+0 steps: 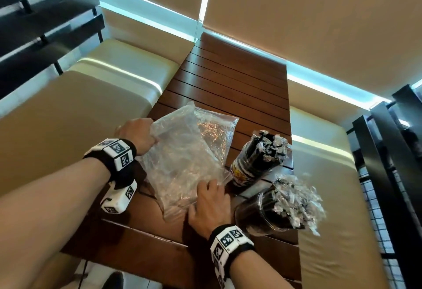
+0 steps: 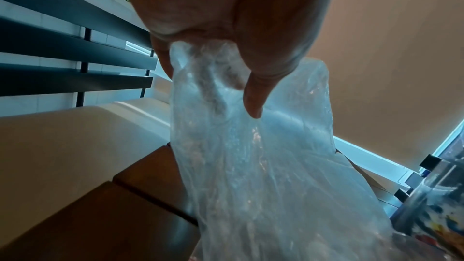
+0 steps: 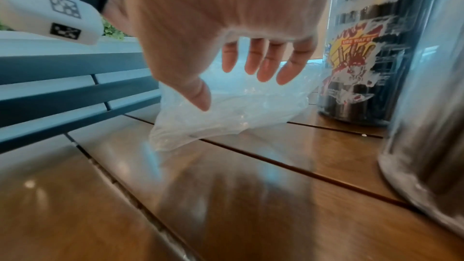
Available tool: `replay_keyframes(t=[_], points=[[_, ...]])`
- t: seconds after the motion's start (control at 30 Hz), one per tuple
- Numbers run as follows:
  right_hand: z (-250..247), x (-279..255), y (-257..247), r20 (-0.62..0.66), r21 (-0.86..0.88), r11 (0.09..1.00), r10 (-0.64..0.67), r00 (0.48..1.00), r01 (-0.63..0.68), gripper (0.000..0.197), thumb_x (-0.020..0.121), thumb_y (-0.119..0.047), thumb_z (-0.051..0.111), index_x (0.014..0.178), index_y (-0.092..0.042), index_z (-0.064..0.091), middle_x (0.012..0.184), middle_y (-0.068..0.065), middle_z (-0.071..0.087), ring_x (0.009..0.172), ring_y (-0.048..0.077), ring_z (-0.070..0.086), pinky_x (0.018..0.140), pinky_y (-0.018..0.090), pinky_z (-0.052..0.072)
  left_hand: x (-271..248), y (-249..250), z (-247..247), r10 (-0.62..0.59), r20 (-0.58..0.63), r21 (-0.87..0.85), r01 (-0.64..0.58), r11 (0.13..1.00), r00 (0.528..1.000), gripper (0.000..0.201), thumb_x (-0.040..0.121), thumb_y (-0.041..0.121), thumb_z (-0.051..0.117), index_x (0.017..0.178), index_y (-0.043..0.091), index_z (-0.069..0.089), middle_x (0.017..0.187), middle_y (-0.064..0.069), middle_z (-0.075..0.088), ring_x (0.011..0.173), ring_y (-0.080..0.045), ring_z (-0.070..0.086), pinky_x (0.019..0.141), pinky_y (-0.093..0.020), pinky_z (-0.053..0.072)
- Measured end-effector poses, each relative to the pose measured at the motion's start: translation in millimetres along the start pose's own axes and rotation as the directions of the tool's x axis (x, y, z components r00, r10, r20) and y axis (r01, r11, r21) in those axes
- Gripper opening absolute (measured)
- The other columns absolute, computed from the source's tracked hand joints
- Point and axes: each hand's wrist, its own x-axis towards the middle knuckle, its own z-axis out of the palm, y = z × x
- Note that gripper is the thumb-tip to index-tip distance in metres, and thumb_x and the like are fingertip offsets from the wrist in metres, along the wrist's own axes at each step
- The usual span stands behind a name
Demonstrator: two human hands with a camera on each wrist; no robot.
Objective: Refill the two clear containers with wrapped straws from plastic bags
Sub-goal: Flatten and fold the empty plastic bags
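Observation:
A clear, crumpled plastic bag (image 1: 182,160) lies across the slatted wooden table (image 1: 237,83). My left hand (image 1: 137,134) grips the bag's left edge, and the left wrist view shows the bag (image 2: 263,166) bunched in my fingers (image 2: 253,94). My right hand (image 1: 209,206) hovers with straight, spread fingers (image 3: 263,61) over the near end of the bag (image 3: 226,110). Two clear containers stand to the right, both holding black straws in crinkled wrappers: the far container (image 1: 255,163) carries a colourful label (image 3: 351,55), and the near container (image 1: 269,211) is plain.
Cushioned beige bench seats (image 1: 80,110) flank the table on both sides. Dark slatted railings (image 1: 45,19) stand at the far left and right. The far half of the table holds nothing. A second bag layer (image 1: 217,128) lies under the first.

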Motion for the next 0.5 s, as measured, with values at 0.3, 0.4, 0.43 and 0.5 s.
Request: replay_keyframes(t=[0.3,0.4,0.43,0.5], points=[[33,-16,19,0.282,0.106,0.994,-0.039,0.958,0.009,0.053,0.086,-0.025,0.055,0.135,-0.011,0.039,0.138,0.013,0.038,0.123,0.034,0.046,0.101,0.04,0.041,-26,34,-61,0.126,-0.01,-0.055,-0.126,0.99,0.992,0.04,0.075,0.052,0.063,0.107,0.029,0.059,0.109,-0.004,0.06,0.1,-0.03,0.057,0.093,-0.046,0.046],[33,-20,23,0.253,0.139,0.99,-0.027,0.967,-0.009,0.047,0.084,-0.02,0.052,0.13,-0.011,0.044,0.134,0.012,0.041,0.122,0.033,0.047,0.099,0.038,0.042,-41,41,-80,0.125,-0.082,-0.155,-0.137,0.978,0.989,0.021,0.079,0.033,0.066,0.094,0.025,0.054,0.099,-0.006,0.062,0.088,-0.029,0.055,0.083,-0.04,0.049],[33,-21,24,0.249,0.162,0.986,-0.02,0.968,-0.022,0.044,0.084,-0.021,0.051,0.126,-0.012,0.046,0.132,0.012,0.043,0.121,0.033,0.049,0.097,0.038,0.043,-46,43,-87,0.126,-0.111,-0.161,-0.143,0.977,0.986,0.017,0.08,0.03,0.064,0.09,0.024,0.051,0.094,-0.006,0.062,0.085,-0.03,0.055,0.08,-0.038,0.049],[32,-23,24,0.228,0.201,0.979,-0.002,0.974,-0.045,0.034,0.084,-0.024,0.05,0.117,-0.014,0.05,0.125,0.011,0.047,0.116,0.033,0.053,0.093,0.04,0.046,-56,44,-100,0.13,-0.177,-0.143,-0.156,0.977,0.976,0.015,0.082,0.028,0.061,0.087,0.022,0.048,0.086,-0.004,0.058,0.082,-0.031,0.055,0.077,-0.038,0.048]])
